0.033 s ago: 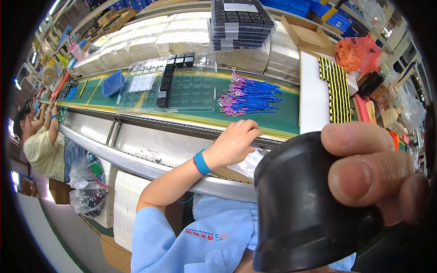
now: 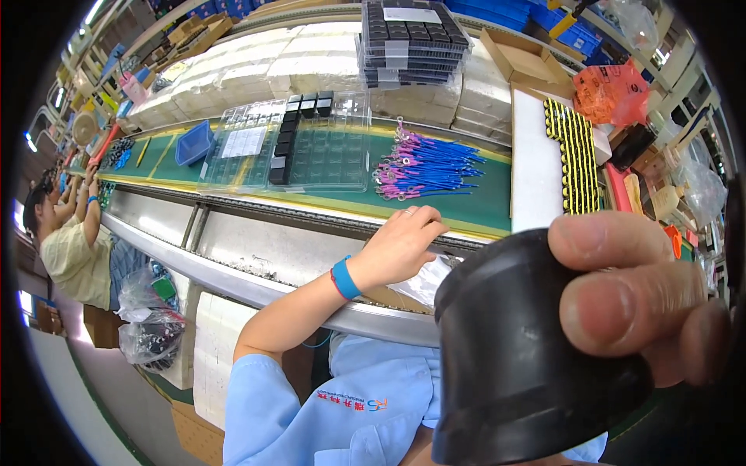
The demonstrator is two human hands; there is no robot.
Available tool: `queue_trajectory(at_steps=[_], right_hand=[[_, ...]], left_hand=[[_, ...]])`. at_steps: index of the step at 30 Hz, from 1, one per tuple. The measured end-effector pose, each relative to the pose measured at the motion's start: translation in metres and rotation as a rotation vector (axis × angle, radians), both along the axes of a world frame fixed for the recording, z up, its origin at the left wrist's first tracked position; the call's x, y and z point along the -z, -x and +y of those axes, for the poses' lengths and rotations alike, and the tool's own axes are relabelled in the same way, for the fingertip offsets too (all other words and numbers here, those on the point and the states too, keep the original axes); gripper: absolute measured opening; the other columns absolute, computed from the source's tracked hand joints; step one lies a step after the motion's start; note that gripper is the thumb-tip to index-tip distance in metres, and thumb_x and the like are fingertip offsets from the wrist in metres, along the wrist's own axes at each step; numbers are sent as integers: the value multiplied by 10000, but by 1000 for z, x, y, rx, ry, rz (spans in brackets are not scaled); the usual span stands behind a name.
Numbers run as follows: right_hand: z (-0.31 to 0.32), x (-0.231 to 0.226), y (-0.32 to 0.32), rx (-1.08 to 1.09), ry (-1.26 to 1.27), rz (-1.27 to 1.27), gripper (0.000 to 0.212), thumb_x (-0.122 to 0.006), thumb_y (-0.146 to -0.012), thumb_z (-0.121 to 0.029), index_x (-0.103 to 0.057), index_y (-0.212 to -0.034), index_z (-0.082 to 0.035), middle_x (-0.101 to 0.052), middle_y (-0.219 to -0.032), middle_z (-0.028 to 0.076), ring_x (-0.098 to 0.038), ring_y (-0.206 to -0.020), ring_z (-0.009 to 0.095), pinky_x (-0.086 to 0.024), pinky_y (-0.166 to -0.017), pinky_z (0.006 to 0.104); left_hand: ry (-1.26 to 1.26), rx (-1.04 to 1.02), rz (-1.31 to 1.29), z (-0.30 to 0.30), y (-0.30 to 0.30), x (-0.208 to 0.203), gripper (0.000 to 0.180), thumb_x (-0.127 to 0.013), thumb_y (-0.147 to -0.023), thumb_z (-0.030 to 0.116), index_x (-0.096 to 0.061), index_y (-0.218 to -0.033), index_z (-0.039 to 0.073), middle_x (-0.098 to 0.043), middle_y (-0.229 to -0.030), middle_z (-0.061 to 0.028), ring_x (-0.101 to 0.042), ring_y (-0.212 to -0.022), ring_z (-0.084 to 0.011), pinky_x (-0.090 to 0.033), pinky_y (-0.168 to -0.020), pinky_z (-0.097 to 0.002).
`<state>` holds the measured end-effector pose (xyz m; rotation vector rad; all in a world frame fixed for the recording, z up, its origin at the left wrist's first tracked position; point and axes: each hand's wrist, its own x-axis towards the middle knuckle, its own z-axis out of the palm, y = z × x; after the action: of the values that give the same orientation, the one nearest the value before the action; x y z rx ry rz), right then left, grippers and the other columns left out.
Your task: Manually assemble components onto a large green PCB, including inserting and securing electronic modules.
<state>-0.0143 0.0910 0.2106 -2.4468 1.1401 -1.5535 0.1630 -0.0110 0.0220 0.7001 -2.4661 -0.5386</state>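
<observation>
My left hand (image 2: 402, 245), with a blue wristband (image 2: 344, 277), rests at the near edge of the green belt (image 2: 489, 211). Its fingers are loosely bent and apart, and nothing shows in them. Close up at the lower right, my right hand (image 2: 633, 291) is closed on a large black cup-shaped piece (image 2: 536, 357) with a flared lower rim. Part of that hand is in shadow. Beyond my left hand, a bundle of blue wires (image 2: 447, 165) with pink sleeves and ring terminals lies on the belt. A clear plastic tray (image 2: 330, 159) holds several black blocks (image 2: 285, 144).
Stacked trays of black parts (image 2: 412, 43) stand on white foam blocks (image 2: 311, 58) behind the belt. A blue bin (image 2: 193, 143) sits left of the tray. Yellow-and-black strips (image 2: 573, 155) lie on a white foam sheet (image 2: 536, 163) at right. A co-worker (image 2: 78, 248) is at far left.
</observation>
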Motion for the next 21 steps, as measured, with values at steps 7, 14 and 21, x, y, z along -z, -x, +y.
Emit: queue_trajectory(at_steps=[7,14,21], right_hand=[[-7,-12,6,-42,94,73,401,-723,-862,-216,-531,-1149,-13,-644,-1039,182,-666,-887,235,-553,-822,326],[-9,-23,15,-49,192,137,447,-746,-840,-227,-530,-1157,2,-644,-1027,174,-661,-903,234,-541,-842,327],[2,-35,19,-34,261,203,492,-769,-819,-237,-530,-1165,18,-644,-1014,165,-656,-920,233,-529,-861,329]], left_hand=[[68,-20,0,-2,2,16,443,-772,-711,81,-601,-1116,28,-534,-1117,-102,-526,-1051,-304,-425,-899,-406],[51,5,-11,-6,3,13,455,-771,-705,72,-602,-1124,23,-535,-1117,-106,-527,-1052,-302,-422,-905,-407],[11,5,-26,2,-1,2,444,-764,-712,73,-600,-1121,19,-533,-1124,-108,-526,-1054,-303,-418,-909,-411]])
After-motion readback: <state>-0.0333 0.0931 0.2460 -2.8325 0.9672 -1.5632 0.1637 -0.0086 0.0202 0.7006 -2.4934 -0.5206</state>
